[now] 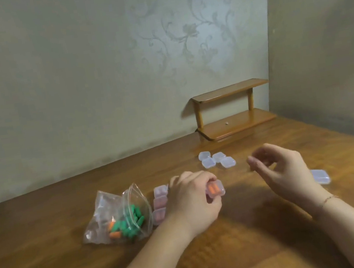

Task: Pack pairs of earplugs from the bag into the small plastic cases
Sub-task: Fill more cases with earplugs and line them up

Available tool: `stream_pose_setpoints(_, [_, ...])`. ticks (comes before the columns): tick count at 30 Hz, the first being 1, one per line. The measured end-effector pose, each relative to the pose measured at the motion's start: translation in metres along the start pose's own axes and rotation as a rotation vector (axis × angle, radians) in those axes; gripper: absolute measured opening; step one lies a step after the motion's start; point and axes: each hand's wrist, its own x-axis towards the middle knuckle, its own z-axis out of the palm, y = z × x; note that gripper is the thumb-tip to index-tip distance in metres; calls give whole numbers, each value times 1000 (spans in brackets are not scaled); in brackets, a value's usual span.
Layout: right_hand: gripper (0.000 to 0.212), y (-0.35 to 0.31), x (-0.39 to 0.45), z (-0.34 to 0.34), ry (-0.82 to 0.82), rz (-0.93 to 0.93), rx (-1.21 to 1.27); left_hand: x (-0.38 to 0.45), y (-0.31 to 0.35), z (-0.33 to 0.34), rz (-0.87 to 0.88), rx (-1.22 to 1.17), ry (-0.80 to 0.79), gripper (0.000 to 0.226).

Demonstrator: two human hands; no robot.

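1. The left hand is nearest, fingers curled round a small clear plastic case with two orange foam earplugs showing inside; the case sticks out at the hand's 2 o'clock side.
2. At 9 o'clock of that hand lies a clear zip-top plastic bag, mouth open, holding green earplugs and a few orange ones on the brown wooden table.
3. Between bag and left hand stands a column of three small clear cases with pale pink-orange contents, touching one another, partly hidden by the hand.
4. The right hand hovers at 3 o'clock of the left hand, fingers loosely curled and holding nothing; a thin bracelet circles its wrist.
5. One empty clear case lies just beyond the right wrist, at its 1 o'clock.
6. Four empty clear cases cluster at 11 o'clock of the right hand.
7. Farthest, a small two-tier wooden shelf stands in the wall corner.
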Motion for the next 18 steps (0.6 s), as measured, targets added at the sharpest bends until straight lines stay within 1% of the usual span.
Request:
stream_pose_setpoints(2, [8, 17, 3, -24, 132, 67, -83, 3, -2, 10, -4, 62, -46, 25])
stream_pose_setpoints(3, [6, 24, 5, -36, 165, 111, -118, 4, -3, 13, -17, 75, -59, 25])
stream_pose_setpoints(5, [4, 36, 5, -59, 165, 197, -193, 2, -5, 17, -43, 89, -75, 26])
stream_pose_setpoints(8, [15, 52, -1, -84, 82, 274, -299, 1, -7, 19, -61, 115, -104, 29])
stream_pose_setpoints(11, [29, 62, -11, -101, -66, 305, -267, 1, -3, 18, -112, 176, -159, 37])
stream_pose_setpoints(12, [33, 66, -14, -104, -130, 297, -267, 2, 1, 18, -108, 220, -150, 42])
stream_pose_setpoints(14, [42, 74, -21, -105, -224, 274, -283, 4, 17, 18, -34, 245, -120, 51])
stream_pose_setpoints(16, [52, 82, -27, -103, -257, 244, -310, 14, 45, 25, 59, 143, -164, 51])
stream_pose_setpoints(18, [58, 88, -29, -101, -269, 215, -346, 30, 73, 42, 83, 13, -260, 47])
